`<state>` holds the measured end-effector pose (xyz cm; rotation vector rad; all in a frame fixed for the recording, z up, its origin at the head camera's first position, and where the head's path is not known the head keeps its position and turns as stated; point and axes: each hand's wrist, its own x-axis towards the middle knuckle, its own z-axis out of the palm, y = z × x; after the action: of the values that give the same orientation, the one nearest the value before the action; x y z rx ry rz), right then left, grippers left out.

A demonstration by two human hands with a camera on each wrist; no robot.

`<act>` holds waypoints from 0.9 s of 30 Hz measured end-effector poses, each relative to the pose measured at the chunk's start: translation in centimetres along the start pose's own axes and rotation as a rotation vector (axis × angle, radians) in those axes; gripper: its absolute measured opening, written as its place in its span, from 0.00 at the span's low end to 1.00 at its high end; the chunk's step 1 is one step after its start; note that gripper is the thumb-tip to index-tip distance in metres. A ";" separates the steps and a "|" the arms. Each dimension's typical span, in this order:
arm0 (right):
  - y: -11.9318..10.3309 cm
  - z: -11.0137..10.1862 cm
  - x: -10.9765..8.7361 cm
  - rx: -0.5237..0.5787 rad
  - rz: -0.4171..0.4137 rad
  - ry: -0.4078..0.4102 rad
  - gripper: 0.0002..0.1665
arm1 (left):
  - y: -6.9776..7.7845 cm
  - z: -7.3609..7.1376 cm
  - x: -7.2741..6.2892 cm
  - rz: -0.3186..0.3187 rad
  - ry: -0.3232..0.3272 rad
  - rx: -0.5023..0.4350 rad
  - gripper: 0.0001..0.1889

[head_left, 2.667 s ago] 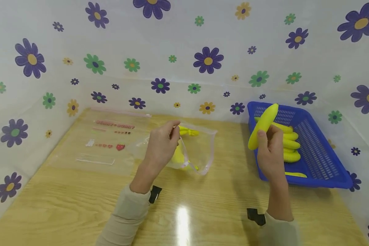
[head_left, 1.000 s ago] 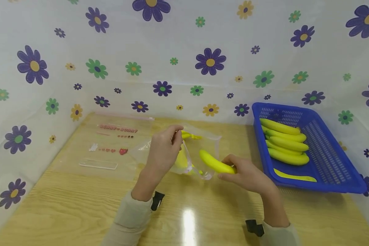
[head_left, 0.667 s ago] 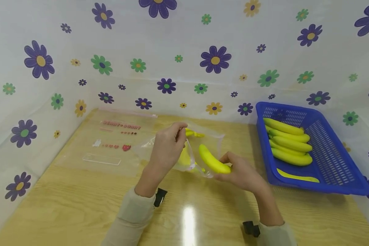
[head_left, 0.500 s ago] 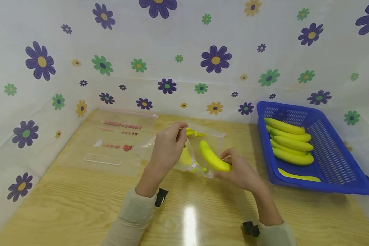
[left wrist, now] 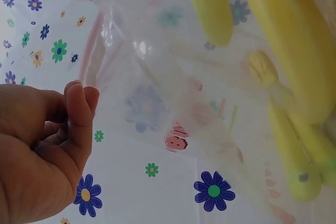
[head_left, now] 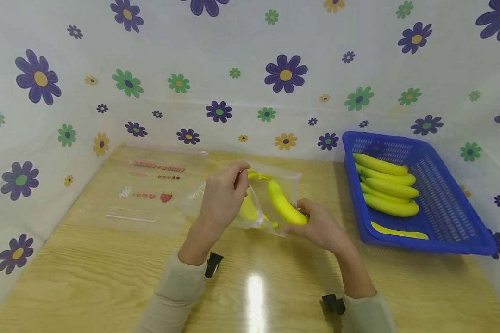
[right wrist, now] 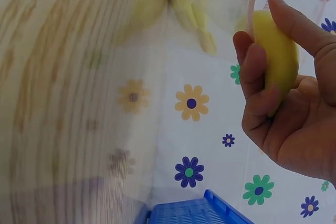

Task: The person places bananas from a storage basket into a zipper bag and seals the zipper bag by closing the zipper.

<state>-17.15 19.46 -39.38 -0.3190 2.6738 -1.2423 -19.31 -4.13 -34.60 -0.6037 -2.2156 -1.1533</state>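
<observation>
My left hand [head_left: 221, 196] pinches the edge of a clear zip bag [left wrist: 139, 59] with pink trim and keeps its mouth spread. Several yellow bananas [left wrist: 294, 150] lie inside the bag, partly hidden behind that hand in the head view. My right hand [head_left: 318, 226] grips one end of another banana [head_left: 282, 203], thumb on one side and fingers curled on the other. This banana leans up and left, its free end within the bag's mouth. The pink rim passes close by the right fingertips [right wrist: 243, 43] in the right wrist view.
To the right stands a blue plastic basket [head_left: 454, 194] with several bananas [head_left: 389, 187] at its left side and one lying apart near its front. A flat clear bag [head_left: 87, 203] printed with red lettering and a strawberry lies at left. Flowered cloth [head_left: 250, 37] backs the wooden table [head_left: 108, 282].
My right hand has carried the banana from beside the basket leftward and down to the bag, then tipped it more upright in the mouth. The left hand has kept its pinch on the edge.
</observation>
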 end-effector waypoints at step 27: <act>-0.5 -0.8 -0.5 0.072 -0.066 -0.265 0.17 | 0.1 0.0 0.2 -0.006 -0.017 -0.002 0.09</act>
<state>-16.79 19.81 -38.44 -0.5256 2.4065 -1.2168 -19.36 -4.07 -34.41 -0.6100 -2.2324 -1.1578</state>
